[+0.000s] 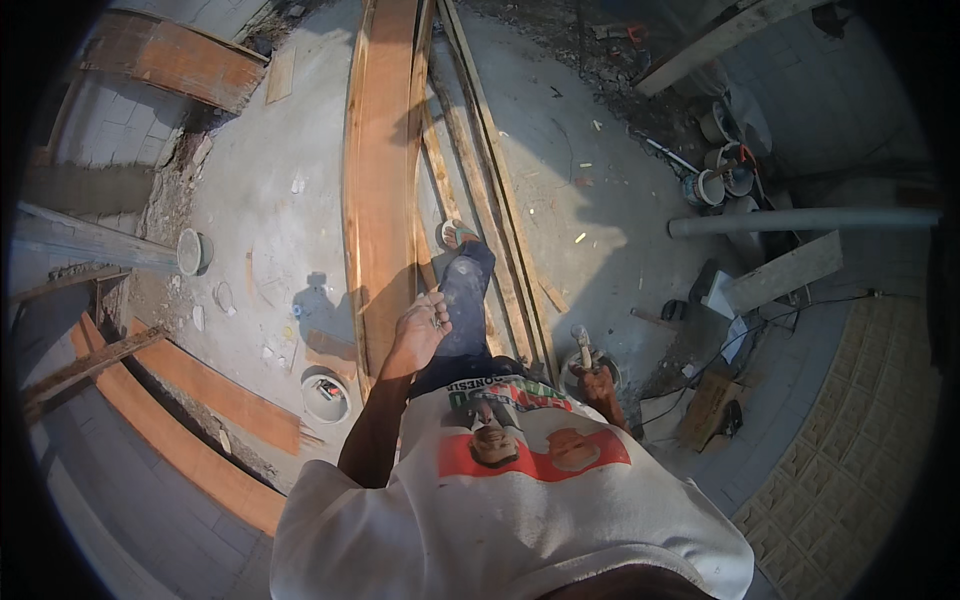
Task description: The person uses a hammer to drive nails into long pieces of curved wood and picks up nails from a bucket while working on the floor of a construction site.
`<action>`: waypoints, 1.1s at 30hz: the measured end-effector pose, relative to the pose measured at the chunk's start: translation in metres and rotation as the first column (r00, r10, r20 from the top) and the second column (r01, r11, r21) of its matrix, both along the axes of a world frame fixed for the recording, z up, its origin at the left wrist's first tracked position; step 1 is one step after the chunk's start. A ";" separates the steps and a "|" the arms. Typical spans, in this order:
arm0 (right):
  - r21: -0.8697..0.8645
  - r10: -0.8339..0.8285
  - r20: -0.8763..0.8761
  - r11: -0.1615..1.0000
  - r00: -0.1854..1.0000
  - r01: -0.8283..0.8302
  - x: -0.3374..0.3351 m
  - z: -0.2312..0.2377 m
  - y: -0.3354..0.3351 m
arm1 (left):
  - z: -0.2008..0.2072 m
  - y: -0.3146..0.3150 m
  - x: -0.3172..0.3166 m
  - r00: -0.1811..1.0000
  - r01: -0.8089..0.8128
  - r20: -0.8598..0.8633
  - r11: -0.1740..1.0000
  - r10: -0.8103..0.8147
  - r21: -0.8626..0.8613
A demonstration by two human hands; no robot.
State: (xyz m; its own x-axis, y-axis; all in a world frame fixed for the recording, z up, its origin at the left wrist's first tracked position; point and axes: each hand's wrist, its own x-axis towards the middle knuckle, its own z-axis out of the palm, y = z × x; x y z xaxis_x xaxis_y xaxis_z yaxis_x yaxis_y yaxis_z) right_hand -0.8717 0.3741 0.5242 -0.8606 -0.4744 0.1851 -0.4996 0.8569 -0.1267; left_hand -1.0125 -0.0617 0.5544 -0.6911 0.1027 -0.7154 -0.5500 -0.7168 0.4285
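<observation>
Right hand [597, 385] grips a hammer-like tool [582, 345], best swung clear of the leg [465, 300]; left hand [425, 325], fingers curled, contents unclear, nears the plank [385, 200].

We hold our left arm [372, 432] out from the shoulder, elbow bent, with the forearm angled forward and inward so that the left hand [424, 325] hangs before our body. Its fingers curl in toward the palm, the knuckles bunched; whether they pinch anything is too small to tell. Our right hand [598, 388] sits lower and closer to our side, fingers wrapped in a firm grip, and our torso [520, 520] hides most of that arm. Ahead of us one leg [465, 300] reaches forward, its foot [462, 232] pointing away.
</observation>
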 end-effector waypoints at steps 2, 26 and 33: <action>-0.302 -0.033 0.446 0.935 0.894 0.186 -0.074 0.007 -0.007 | -0.003 0.006 -0.041 0.983 0.177 -0.044 0.984 -0.176 0.032; 0.003 -0.076 0.909 0.984 0.409 0.178 -0.721 0.075 0.000 | 0.047 0.062 -0.420 0.913 -0.360 -0.098 0.896 0.396 0.259; -0.017 0.060 0.972 0.982 0.226 -0.188 -0.953 0.074 -0.096 | 0.020 0.150 -0.545 0.763 -0.641 0.025 0.752 0.646 0.150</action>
State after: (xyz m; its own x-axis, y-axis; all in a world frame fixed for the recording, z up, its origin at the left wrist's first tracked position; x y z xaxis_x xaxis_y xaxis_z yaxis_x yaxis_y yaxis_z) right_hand -1.8249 0.2783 0.5981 -0.2818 -0.5508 -0.7857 -0.1532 0.8342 -0.5298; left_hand -1.5579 0.0888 0.5745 -0.6490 -0.2755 -0.7092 0.0732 -0.9504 0.3022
